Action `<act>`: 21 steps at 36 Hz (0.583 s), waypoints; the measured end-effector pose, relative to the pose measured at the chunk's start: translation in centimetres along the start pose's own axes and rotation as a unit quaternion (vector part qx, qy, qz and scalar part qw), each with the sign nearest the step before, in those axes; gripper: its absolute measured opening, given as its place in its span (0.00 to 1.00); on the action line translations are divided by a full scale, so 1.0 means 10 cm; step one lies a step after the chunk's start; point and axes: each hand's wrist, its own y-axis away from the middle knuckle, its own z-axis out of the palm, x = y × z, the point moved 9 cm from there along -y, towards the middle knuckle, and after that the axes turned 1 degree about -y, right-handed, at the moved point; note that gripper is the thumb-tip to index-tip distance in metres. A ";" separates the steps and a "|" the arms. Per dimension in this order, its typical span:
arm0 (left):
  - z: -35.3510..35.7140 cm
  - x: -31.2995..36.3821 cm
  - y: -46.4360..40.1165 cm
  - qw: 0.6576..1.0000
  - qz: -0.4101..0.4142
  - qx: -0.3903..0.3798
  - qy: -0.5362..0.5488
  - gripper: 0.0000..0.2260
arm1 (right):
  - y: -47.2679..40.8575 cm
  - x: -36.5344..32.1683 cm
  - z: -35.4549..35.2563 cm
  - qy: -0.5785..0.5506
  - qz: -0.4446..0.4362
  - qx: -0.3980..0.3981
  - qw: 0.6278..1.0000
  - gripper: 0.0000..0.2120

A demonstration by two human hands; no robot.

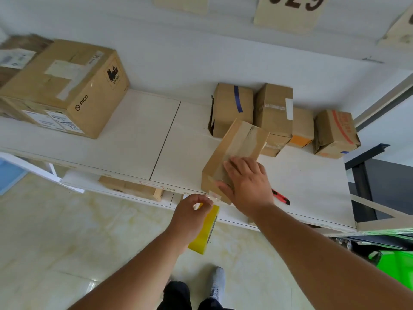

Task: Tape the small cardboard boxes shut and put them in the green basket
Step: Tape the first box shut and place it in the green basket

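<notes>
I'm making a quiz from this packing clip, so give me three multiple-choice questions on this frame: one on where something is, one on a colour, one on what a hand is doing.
1. Where is the red utility knife?
A. on the table, right of the right hand
B. in the green basket
C. atop the PICO box

2. What colour is the tape dispenser?
A. blue
B. yellow
C. black

3. What is the right hand doing?
A. gripping the knife
B. hanging idle
C. pressing flat on the small box

Answers: 1 A, it lies beside the wrist; 2 B, its body is yellow; 3 C, straight fingers rest on the box.
</notes>
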 end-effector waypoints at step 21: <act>-0.56 0.96 0.75 0.982 0.094 0.034 0.161 0.07 | 0.60 -0.72 -0.95 -0.505 0.195 -0.077 0.837 0.15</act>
